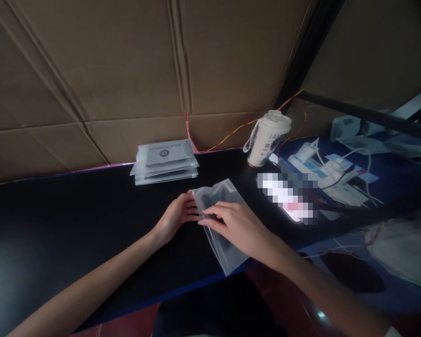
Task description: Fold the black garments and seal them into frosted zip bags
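Note:
A frosted zip bag (215,243) lies slanted at the front edge of the black tabletop, with a small white label at its far corner. My left hand (177,215) grips the bag's left edge near the far end, its fingers partly behind the plastic. Across the top of the bag reaches my right hand (236,224); its thumb and forefinger hold the zip edge close to my left fingertips. Whether anything is inside the bag, I cannot tell. Farther back sits a stack of similar bags (168,159), the top one printed with a dark round logo.
A white lidded cup (268,140) with a strap stands at the back right. Beside it lies a lit, blurred-out device (287,196). Power strips and cables (323,168) crowd the right side, below a dark frame bar. Cardboard (126,61) walls the back.

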Demonstrator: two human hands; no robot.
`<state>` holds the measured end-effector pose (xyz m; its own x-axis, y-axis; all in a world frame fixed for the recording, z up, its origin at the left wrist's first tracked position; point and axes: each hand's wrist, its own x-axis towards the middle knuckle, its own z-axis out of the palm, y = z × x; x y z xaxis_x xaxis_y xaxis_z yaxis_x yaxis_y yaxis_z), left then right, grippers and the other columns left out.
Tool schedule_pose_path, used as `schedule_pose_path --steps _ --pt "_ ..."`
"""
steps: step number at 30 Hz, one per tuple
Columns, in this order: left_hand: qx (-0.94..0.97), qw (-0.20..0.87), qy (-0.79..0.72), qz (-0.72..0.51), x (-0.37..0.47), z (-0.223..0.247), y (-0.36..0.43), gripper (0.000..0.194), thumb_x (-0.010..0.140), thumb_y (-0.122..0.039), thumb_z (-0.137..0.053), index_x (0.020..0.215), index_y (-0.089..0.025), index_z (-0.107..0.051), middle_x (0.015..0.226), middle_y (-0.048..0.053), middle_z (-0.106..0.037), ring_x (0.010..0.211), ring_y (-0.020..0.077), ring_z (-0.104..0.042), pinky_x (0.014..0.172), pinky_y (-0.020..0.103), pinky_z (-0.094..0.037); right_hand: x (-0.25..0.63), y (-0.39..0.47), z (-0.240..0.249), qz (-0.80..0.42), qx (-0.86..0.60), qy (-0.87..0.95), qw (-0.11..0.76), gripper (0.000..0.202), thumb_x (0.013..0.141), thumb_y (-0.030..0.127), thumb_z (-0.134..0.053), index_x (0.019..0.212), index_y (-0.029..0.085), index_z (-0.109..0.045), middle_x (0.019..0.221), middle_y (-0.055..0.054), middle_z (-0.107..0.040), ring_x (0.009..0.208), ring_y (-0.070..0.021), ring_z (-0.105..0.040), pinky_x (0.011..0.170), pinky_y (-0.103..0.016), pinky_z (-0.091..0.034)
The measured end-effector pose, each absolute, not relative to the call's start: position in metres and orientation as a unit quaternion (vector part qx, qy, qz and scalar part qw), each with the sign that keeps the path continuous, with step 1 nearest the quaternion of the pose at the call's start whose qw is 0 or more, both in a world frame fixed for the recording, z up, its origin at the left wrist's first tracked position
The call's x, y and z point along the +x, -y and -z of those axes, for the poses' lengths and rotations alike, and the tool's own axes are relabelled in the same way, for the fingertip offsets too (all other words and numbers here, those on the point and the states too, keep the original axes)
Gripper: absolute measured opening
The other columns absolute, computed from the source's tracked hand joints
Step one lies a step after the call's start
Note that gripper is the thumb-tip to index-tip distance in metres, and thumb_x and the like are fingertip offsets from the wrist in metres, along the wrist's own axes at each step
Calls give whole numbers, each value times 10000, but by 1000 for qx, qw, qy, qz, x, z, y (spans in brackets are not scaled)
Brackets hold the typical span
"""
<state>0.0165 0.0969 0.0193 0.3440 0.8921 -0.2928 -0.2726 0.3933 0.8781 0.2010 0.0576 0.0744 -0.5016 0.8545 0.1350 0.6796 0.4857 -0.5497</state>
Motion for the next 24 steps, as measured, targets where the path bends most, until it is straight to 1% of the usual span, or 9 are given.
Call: schedule_pose_path --steps 2,4,7,8,10,13,15,20,24 --pt "406 704 -427 -396 18 -19 -97 360 907 -454 -510 910 -118 -640 881 103 -711 734 180 -682 684 298 -565 203 -77 -79 -273 -434 835 199 219 916 343 -562 996 209 -716 905 -27 -736 822 -169 -672 709 -272 -489" --pt "434 675 -448 -395 21 -19 -95 306 868 -423 -599 902 -119 -621 845 82 -703 710 163 -678 659 271 -566 203 -101 -80 -313 -414 828 213 211 917 324 -553 990 211 -715 871 -18 -738 799 -154 -672 691 -255 -478" --pt "447 666 -457 -386 24 -19 -93 270 837 -376 -659 876 -113 -608 755 51 -683 672 146 -668 621 244 -564 200 -138 -74 -293 -414 819 268 194 887 300 -584 982 186 -709 922 -40 -729 807 -144 -661 732 -256 -473" --pt "451 666 -455 -382 24 -18 -93 279 838 -383 -657 874 -111 -609 747 48 -678 673 144 -666 617 240 -565 199 -148 -71 -282 -414 822 272 198 867 306 -611 982 179 -709 962 -53 -724 828 -148 -655 749 -259 -469" --pt "459 666 -451 -377 23 -18 -93 301 837 -400 -656 881 -105 -613 754 48 -675 682 143 -666 614 235 -567 197 -164 -64 -306 -401 830 239 235 850 346 -628 991 178 -712 985 -62 -721 852 -152 -648 757 -256 -461" --pt "468 663 -450 -374 21 -18 -92 324 838 -416 -651 896 -99 -615 766 50 -671 681 144 -670 609 234 -571 195 -173 -53 -379 -369 834 155 295 869 426 -576 933 183 -731 876 -40 -729 785 -149 -639 697 -245 -439" --pt "468 659 -453 -375 21 -18 -92 332 853 -428 -628 904 -101 -610 763 48 -664 668 143 -673 607 239 -575 194 -174 -48 -395 -360 835 133 328 877 446 -548 880 176 -735 815 -28 -718 741 -147 -622 665 -244 -417" --pt "455 650 -484 -369 21 -22 -95 353 913 -466 -511 923 -121 -584 765 40 -647 567 132 -668 554 253 -576 195 -172 -40 -401 -353 831 152 292 893 383 -520 867 172 -720 787 -14 -693 747 -146 -603 662 -238 -392" --pt "459 651 -487 -359 20 -23 -99 329 899 -469 -530 875 -145 -580 708 9 -627 551 132 -664 512 227 -550 196 -170 -39 -384 -357 831 187 283 908 361 -502 858 172 -706 764 -5 -664 727 -133 -576 655 -236 -364"
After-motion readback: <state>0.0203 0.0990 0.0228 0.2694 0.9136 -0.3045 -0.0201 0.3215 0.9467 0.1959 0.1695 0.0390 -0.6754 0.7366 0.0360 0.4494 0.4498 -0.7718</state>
